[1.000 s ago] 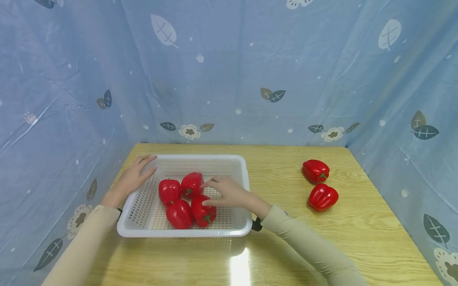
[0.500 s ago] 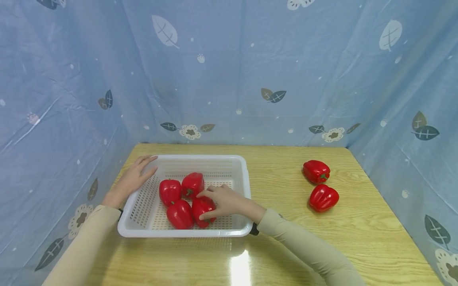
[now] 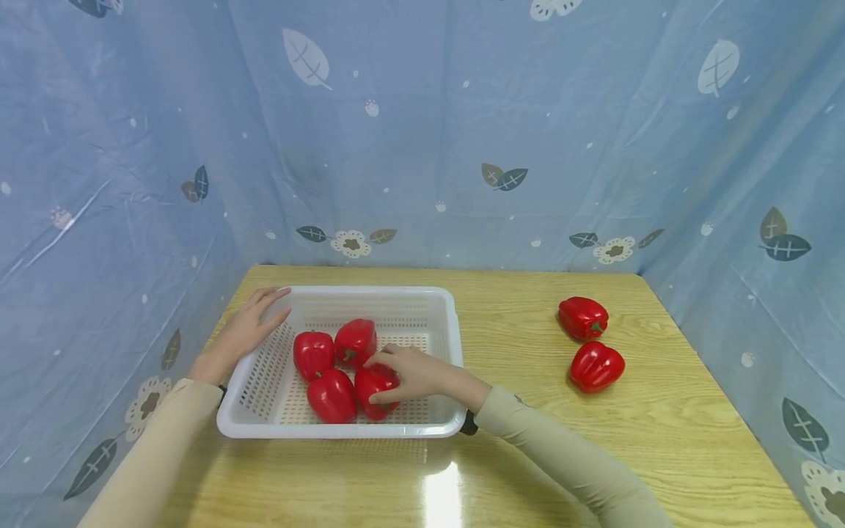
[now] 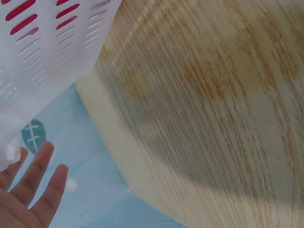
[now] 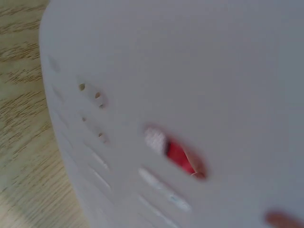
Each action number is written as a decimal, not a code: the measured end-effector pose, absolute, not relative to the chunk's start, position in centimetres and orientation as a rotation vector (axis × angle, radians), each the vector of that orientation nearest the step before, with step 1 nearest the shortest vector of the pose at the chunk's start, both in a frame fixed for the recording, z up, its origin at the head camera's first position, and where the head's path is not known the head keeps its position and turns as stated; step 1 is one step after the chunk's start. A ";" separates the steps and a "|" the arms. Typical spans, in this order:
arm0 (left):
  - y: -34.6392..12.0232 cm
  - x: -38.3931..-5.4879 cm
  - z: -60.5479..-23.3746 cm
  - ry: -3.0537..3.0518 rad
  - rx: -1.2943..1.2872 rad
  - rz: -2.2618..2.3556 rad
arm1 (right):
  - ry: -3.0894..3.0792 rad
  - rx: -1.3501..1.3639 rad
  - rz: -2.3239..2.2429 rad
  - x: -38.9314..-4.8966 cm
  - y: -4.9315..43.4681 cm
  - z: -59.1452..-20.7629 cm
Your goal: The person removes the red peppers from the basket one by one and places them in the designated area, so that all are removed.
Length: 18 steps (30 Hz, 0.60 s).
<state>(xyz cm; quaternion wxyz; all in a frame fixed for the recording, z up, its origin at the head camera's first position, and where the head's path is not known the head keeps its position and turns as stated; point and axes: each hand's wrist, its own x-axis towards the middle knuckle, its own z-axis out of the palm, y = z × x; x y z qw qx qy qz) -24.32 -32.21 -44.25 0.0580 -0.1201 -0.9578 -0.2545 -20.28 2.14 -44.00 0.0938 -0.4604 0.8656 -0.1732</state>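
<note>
A white slotted plastic basket holds several red bell peppers. My left hand rests at the basket's back left corner, thumb toward the inside. In the left wrist view its fingers extend loosely beside the rim. Reaching over the right side, my right hand grips the front right bell pepper, thumb on the near side and fingers on the far side. Close by lie the front left pepper, the back left pepper and the back right pepper. The basket wall mostly hides the right hand in its wrist view.
Two more red bell peppers, one farther back and one nearer, lie on the wooden table right of the basket. A blue leaf-patterned curtain surrounds the table's back and sides.
My right hand has moved slightly forward-down onto the front right pepper and closed its fingers around it. The left hand and the basket have stayed in place.
</note>
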 end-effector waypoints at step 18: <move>-32.3 -24.3 -44.2 -2.907 -0.358 -0.776 | 2.612 -1.296 -0.606 -20.4 3.2 -42.7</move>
